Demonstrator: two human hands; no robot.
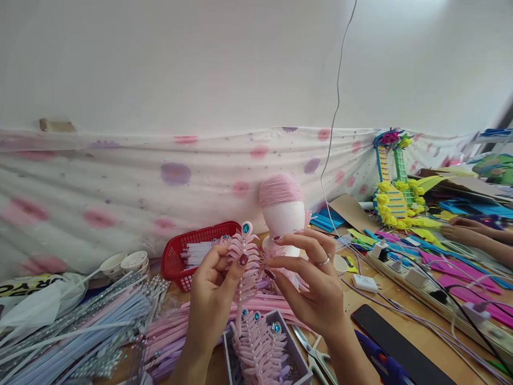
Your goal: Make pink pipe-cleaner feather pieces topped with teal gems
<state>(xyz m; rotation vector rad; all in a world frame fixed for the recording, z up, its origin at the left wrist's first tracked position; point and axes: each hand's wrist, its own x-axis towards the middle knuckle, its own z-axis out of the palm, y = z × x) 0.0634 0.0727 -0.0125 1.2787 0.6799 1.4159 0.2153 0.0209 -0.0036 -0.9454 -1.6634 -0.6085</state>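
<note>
My left hand (212,286) pinches a pink feather-shaped ornament (245,251) between thumb and fingers and holds it upright. The ornament has curled pink fronds, a row of pearl beads down its middle and a teal gem at its tip. My right hand (310,275) is at the ornament's right edge, with thumb and index finger closed in a pinch; what lies between them is too small to make out. Below both hands, similar pink ornaments (260,347) with teal gems lie in a grey box (301,369).
A white foam head (282,216) wrapped in pink yarn stands behind my hands, beside a red basket (170,263). Pipe-cleaner bundles (88,321) lie left. Scissors (315,355), a blue glue gun (377,357), a black phone (395,337) and power strips (425,294) lie right. Another person's hands (467,232) are at far right.
</note>
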